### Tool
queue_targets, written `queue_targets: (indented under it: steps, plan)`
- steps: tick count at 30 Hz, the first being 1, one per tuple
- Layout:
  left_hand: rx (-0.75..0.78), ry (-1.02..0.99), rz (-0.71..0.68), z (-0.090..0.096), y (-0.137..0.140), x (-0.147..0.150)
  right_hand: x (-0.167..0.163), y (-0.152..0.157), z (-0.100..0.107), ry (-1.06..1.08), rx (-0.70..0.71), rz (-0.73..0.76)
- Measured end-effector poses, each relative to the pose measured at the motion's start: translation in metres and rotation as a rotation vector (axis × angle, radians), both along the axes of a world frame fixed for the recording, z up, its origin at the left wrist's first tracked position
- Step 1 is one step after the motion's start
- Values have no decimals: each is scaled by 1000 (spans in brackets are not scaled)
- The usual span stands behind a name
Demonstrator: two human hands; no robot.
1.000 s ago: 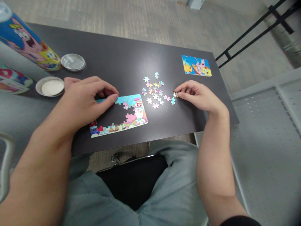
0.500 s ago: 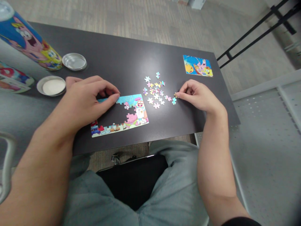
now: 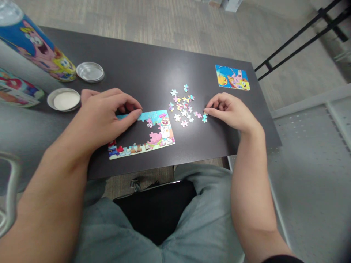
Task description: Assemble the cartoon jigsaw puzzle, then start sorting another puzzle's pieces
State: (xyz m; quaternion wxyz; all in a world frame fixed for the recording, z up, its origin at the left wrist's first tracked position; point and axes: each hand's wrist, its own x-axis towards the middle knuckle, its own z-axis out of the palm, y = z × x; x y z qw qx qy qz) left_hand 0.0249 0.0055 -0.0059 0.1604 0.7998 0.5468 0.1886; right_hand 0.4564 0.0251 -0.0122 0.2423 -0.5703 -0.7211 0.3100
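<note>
While its middle lies bare, with the table (image 3: pixel 145 73) showing through, the partly built puzzle (image 3: pixel 165 128) has its right end and lower edge joined, with blue along the top; it lies flat on the table, near the edge closest to the person, under the left hand (image 3: pixel 140 110); that hand's thumb and forefinger nearly meet at the puzzle's upper edge, though I cannot tell whether they pinch anything; its other fingers curl behind.

Just right of the puzzle lie the loose pieces (image 3: pixel 183 106), scattered in a small cluster, some touching, some apart; at the cluster's right side is a teal piece (image 3: pixel 204 118), and just above it the right hand (image 3: pixel 205 111) has thumb and forefinger pressed together, pinching a small piece (image 3: pixel 205 113) that is mostly hidden by the fingertips.

Farther out, a blue picture card (image 3: pixel 233 77) lies flat near the table's far right corner; at the left stand a tall cartoon-printed tin (image 3: pixel 41 49) and, partly cut off, a second printed tin (image 3: pixel 18 89); beside them lie a shiny round lid (image 3: pixel 90 71) and a shallow dish (image 3: pixel 65 100) with a pale centre; beyond the table is striped carpet (image 3: pixel 164 22), with a black metal frame (image 3: pixel 290 45) to the right.
</note>
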Motion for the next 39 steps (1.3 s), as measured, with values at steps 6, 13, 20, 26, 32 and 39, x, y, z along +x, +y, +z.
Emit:
queue_targets:
  steps: [6,13,20,26,32,39]
  plan:
    - [11,-9,-17,-2,1,0,-9,0,-2,-61,77,-10]
    - [-2,-12,-10,-1,0,-1,-10,-1,-1,40,69,66]
    - [-41,-16,1,5,-1,4,-11,-3,5,0,32,171]
    - [-41,-8,1,7,-2,4,-15,-3,4,17,28,193]
    - [-48,5,-10,8,-3,7,-19,-3,5,35,28,191]
    - [-50,-1,2,6,-2,6,-20,-2,4,32,25,148]
